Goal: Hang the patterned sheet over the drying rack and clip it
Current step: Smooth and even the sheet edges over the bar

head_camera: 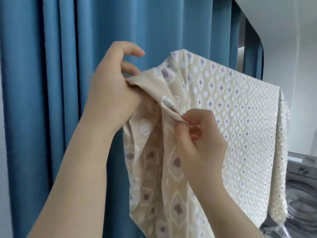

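Note:
The patterned sheet [243,121], beige with purple diamonds and white rings, hangs draped over a bar that the cloth hides. Its left end is bunched up. My left hand [113,88] grips that bunched corner at the top left. My right hand [197,134] pinches a fold of the same cloth just below and to the right. The drying rack itself and any clip are hidden or out of view.
Blue curtains [51,100] hang close behind and to the left of the sheet. A dark grey washing machine [301,182] stands low at the right, partly behind the hanging cloth. A white wall [291,31] fills the upper right.

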